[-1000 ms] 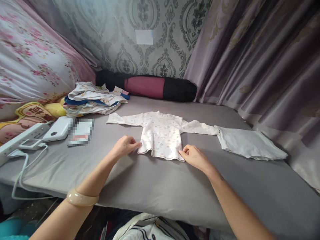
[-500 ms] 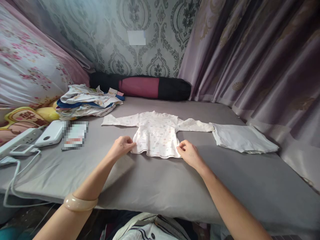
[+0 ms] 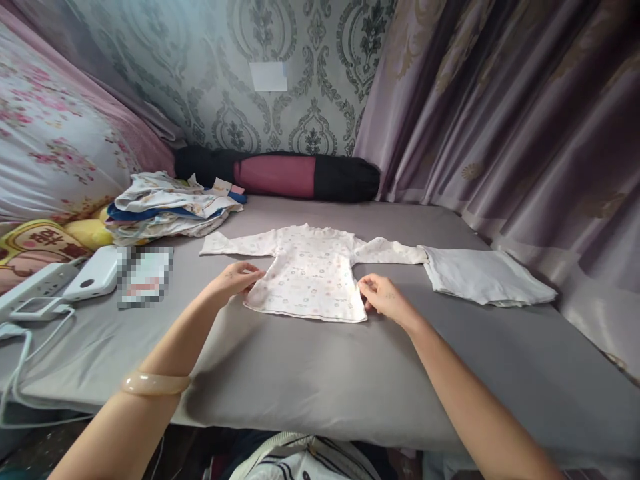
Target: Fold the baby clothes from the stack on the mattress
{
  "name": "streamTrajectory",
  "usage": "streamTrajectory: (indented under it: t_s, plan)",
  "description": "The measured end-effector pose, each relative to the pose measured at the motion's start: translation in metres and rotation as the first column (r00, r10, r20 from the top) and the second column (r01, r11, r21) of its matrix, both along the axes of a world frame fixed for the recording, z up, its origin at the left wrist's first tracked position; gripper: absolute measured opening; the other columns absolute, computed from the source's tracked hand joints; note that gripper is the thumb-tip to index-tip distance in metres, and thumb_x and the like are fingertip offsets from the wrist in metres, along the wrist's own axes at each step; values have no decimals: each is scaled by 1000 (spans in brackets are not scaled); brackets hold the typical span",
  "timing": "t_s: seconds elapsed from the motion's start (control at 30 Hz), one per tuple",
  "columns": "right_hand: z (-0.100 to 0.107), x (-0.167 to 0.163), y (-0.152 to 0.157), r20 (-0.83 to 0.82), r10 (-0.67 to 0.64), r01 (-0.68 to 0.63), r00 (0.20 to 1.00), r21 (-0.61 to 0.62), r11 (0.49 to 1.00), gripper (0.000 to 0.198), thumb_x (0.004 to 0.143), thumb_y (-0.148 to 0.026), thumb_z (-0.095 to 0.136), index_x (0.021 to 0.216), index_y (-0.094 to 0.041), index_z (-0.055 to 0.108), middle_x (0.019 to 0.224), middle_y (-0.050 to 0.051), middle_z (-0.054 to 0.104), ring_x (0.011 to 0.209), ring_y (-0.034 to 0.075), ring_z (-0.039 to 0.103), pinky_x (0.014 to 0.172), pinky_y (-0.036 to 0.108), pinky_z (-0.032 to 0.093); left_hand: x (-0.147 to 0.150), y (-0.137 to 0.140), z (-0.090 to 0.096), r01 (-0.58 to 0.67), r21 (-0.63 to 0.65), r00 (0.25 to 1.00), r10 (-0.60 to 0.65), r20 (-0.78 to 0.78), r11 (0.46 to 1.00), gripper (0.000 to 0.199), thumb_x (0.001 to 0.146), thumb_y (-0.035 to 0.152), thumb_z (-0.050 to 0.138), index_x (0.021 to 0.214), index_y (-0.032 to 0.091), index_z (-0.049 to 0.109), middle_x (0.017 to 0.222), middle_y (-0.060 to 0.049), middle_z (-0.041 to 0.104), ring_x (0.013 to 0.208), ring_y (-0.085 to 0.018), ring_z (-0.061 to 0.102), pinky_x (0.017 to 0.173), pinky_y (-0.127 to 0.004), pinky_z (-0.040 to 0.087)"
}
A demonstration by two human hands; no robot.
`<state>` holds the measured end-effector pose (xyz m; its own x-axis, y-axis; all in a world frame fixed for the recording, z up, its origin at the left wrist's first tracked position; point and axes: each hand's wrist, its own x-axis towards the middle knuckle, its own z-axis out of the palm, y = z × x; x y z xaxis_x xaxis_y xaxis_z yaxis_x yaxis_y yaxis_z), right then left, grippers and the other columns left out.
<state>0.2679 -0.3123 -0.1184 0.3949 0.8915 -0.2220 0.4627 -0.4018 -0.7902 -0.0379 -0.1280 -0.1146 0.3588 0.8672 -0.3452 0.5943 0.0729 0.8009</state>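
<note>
A small white long-sleeved shirt (image 3: 313,273) with a faint print lies spread flat on the grey sheet, its collar away from me and both sleeves stretched sideways. At its left side edge, my left hand (image 3: 234,281) has thumb and fingers closed on the fabric; the fingertips are partly hidden. My right hand (image 3: 384,297) pinches the opposite side edge, a little above the hem. The hem lies nearly straight towards me. Touching the right cuff is a folded white cloth (image 3: 487,275).
A pile of clothes (image 3: 173,203) lies back left, before a black and maroon bolster (image 3: 275,175). At left are a power strip (image 3: 35,290), a white device (image 3: 95,275), cables and a blurred packet (image 3: 145,277). Curtains (image 3: 450,120) hang at right.
The shirt's lower part has been spread wider and its wavy hem smoothed out. My left hand has moved slightly left and away from me; my right hand has shifted slightly right.
</note>
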Motion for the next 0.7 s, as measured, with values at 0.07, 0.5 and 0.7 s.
streamTrajectory:
  t_s: [0.07,0.5,0.7]
  plan:
    - [2,5,14,-177,-127,125,976,-26,992,11,90,-28,54,92,-18,58,76,2,66,48,9,60,38,17,31,9,12,-3,-33,-76,995,40,89,997,49,59,54,75,88,17,63,67,0,62,67,-15,61,62,-26,47]
    - [8,9,73,-545,-484,516,685,-106,850,14,86,-5,57,78,-16,53,57,-5,56,41,3,50,33,12,26,64,42,-3,-289,-200,926,327,191,936,29,60,29,84,70,17,60,58,0,58,56,-13,58,53,-24,49]
    - [0,4,78,-456,-480,518,749,-47,854,18,81,-8,62,74,-19,49,50,-8,49,38,4,40,33,15,19,67,42,-3,-284,-144,941,304,148,948,25,60,28,82,71,18,61,52,1,55,56,-17,59,52,-28,50]
